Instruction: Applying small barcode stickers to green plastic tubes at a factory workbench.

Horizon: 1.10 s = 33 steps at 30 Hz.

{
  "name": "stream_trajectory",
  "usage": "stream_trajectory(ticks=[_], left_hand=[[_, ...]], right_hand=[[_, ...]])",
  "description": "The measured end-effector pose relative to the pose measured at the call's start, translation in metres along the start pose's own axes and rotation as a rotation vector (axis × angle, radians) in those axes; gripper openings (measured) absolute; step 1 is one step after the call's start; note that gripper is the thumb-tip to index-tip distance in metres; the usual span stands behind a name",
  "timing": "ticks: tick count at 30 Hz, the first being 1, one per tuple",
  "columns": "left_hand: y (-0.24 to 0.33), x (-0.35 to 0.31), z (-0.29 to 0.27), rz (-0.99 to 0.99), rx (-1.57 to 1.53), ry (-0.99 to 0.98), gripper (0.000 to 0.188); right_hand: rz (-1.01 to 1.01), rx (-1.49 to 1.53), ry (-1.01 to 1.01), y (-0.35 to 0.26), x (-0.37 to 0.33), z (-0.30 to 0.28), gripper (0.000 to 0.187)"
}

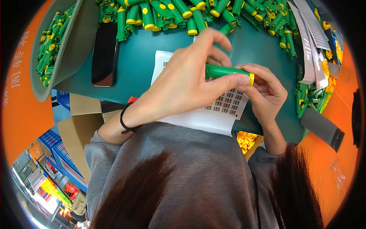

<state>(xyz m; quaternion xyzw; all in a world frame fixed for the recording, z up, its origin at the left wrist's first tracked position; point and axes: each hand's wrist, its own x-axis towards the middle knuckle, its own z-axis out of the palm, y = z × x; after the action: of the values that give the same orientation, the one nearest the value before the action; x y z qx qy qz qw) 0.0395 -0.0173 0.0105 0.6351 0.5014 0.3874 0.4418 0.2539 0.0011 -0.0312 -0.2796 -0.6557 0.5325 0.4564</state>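
A green plastic tube with a yellow end ring (224, 71) lies crosswise between my hands, above a white sheet of small dark printed labels (225, 108). My right hand (270, 88) pinches the tube at its yellow end. My left hand (186, 78), with a black band at the wrist, reaches over from the left. Its thumb presses along the tube close to the yellow ring, and its fingers curl around the far side, partly hidden. The tube's left end is behind the left hand.
Many similar green tubes (167, 13) are heaped along the table's far edge. A grey bin (70, 42) of small green parts stands left, beside a black phone (105, 55). At right are more label sheets (314, 28) and a grey cylinder (322, 129). A cardboard box (78, 133) is lower left.
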Motion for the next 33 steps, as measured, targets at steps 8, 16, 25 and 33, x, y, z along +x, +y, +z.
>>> stream_trajectory(ticks=[8,16,25,33], left_hand=[[-0.010,-0.005,-0.038,-0.102,-0.117,0.126,0.030],[-0.039,-0.014,-0.141,0.468,1.066,0.933,0.018],[-0.069,-0.002,0.003,0.574,0.466,0.160,0.018],[-0.070,0.000,0.005,0.566,0.423,0.201,0.019]], right_hand=[[0.082,-0.227,0.021,-0.003,0.014,-0.011,0.044],[0.273,-0.689,-0.152,0.003,0.015,-0.015,0.020],[0.303,-0.637,-0.067,0.007,0.011,-0.014,0.013],[0.071,-1.067,0.200,-0.006,0.036,-0.054,0.029]])
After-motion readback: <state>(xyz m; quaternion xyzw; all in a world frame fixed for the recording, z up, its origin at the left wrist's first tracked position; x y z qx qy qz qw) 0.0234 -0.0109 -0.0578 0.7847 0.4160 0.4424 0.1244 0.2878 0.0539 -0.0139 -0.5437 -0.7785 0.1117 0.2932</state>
